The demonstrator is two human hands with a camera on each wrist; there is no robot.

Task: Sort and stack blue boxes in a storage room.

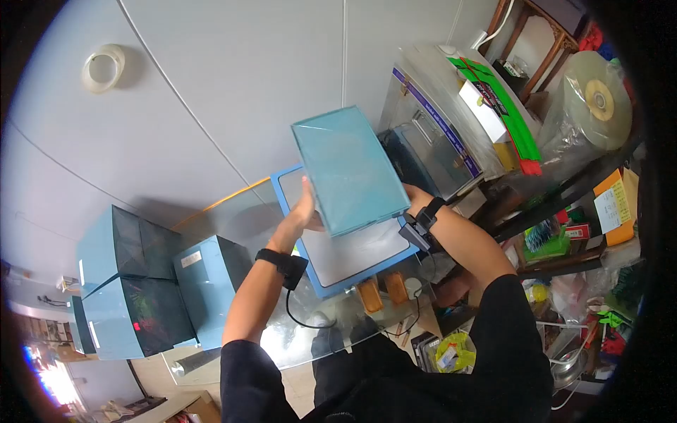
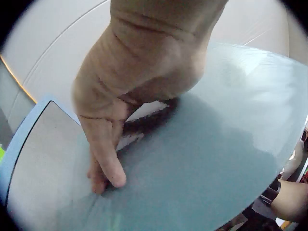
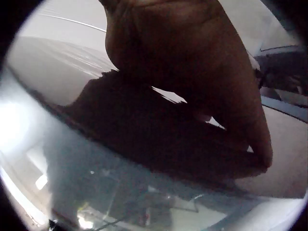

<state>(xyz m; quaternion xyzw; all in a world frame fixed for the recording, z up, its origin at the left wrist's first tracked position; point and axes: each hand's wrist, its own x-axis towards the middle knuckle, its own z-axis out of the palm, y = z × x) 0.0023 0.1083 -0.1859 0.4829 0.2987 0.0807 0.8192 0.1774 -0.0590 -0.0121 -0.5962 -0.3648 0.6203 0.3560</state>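
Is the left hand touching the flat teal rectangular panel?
Touching. The left wrist view shows the left hand with its thumb pressed flat on the flat teal rectangular panel.

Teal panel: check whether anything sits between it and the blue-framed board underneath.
Nothing visible does. The left hand and right hand hold the teal panel by its side edges over the blue-framed board, whose grey face shows bare; the part directly under the panel is hidden.

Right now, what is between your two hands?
The teal panel, gripped at its edges by the left hand and right hand; the head view shows it.
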